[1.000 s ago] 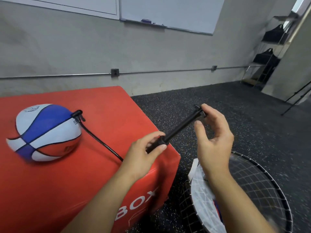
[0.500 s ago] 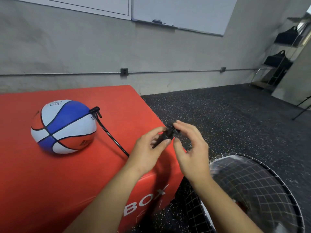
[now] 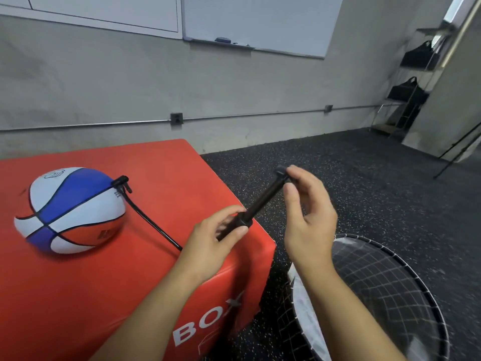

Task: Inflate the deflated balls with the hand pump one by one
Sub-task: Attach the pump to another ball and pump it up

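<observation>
Red padded box [image 3: 78, 295]: this is my surface; the front face, with its white lettering, is cut off at the bottom edge.
Red, white and blue ball [image 3: 70, 209]: it sits on the surface at far left and looks fairly round. I judge it could roll, since nothing steadies it. If it rolls, the needle could pull out or bend.
Black wire mesh basket [image 3: 390, 295]: on the floor at near right, partly behind my right forearm. A white shape lies inside; I cannot tell whether it is another ball or a bag.
Thin black hose [image 3: 153, 227]: it runs from the valve fitting [image 3: 121, 182] on the ball's right side toward my left hand, where its end is hidden. A hard push could tug it taut.
Black hand pump [image 3: 256, 205]: the plunger is drawn out, angled up to the right.
Left hand [image 3: 216, 238]: its grip is curled round the pump barrel, which is mostly covered.
Right hand [image 3: 307, 217]: its grip pinches the plunger handle between thumb and fingertips, the other fingers loose. That light pinch might slip on the push. The handle itself is blurred.
</observation>
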`<action>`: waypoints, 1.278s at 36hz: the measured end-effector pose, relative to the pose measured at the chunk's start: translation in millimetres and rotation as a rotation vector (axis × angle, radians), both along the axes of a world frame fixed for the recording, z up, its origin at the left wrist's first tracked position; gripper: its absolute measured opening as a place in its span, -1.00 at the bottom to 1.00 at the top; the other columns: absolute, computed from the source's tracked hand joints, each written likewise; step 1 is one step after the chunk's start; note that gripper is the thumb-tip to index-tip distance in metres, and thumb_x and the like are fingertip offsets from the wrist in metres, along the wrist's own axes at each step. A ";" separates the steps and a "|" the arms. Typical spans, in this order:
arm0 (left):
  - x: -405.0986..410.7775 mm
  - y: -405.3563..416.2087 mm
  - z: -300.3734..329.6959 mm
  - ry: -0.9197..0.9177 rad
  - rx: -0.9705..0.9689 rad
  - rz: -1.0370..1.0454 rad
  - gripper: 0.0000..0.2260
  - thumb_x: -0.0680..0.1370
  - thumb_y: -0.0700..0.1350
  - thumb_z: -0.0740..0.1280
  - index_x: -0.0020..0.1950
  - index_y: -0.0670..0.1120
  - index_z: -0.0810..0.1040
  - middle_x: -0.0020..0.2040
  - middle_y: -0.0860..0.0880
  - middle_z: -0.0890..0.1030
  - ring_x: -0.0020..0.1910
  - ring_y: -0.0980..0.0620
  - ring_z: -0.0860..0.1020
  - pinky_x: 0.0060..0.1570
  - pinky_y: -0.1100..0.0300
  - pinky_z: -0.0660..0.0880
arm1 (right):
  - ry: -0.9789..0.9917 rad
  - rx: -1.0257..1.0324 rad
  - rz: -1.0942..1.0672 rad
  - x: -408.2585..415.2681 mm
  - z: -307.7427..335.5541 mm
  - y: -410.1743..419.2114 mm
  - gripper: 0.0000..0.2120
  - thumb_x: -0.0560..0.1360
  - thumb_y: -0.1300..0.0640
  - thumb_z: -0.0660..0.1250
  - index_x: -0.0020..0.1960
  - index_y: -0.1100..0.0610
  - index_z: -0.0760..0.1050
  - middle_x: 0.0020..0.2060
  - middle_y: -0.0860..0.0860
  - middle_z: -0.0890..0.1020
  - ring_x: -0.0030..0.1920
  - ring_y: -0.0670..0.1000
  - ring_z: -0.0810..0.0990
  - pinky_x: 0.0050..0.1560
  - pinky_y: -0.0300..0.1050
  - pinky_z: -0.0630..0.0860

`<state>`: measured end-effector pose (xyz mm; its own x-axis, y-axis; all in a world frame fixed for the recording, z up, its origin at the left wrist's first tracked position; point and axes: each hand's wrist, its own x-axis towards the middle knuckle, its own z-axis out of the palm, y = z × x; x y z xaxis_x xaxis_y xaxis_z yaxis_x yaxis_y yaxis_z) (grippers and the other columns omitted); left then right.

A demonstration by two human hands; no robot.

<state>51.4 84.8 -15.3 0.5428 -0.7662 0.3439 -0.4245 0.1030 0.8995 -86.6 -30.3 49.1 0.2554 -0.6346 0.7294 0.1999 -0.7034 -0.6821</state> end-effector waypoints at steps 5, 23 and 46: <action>-7.4 -6.9 -2.0 -0.058 0.032 -0.017 -0.69 0.56 0.04 0.42 0.31 0.19 0.60 0.10 0.11 0.73 0.14 0.08 0.68 0.34 -0.02 0.52 | -0.083 0.106 -0.096 -20.4 13.7 -17.5 -0.78 0.69 0.22 0.32 0.30 0.08 0.60 0.21 0.01 0.66 0.25 0.05 0.63 0.32 0.13 0.55; 1.9 3.6 2.6 0.088 -0.031 -0.042 -0.68 0.60 -0.26 0.46 0.24 0.10 0.61 0.05 0.07 0.75 0.06 0.16 0.68 0.12 0.37 0.48 | 0.040 -0.119 0.031 5.2 -4.3 -3.1 -0.77 0.58 0.37 0.39 0.19 0.19 0.66 0.15 0.03 0.68 0.24 0.05 0.64 0.26 0.18 0.57; -4.0 11.5 12.5 0.121 -0.065 0.007 -0.67 0.60 -0.28 0.44 0.24 0.12 0.60 0.02 0.12 0.75 0.03 0.20 0.68 0.09 0.38 0.49 | 0.170 -0.156 0.078 14.5 -21.3 19.0 -0.77 0.56 0.30 0.48 0.20 0.14 0.66 0.19 -0.04 0.66 0.27 -0.05 0.62 0.30 -0.02 0.54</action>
<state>47.4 96.3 -2.8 0.5885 -0.7405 0.3245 -0.3140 0.1606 0.9357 -72.1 -11.3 27.8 0.4266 -0.4907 0.7597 0.1499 -0.7900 -0.5945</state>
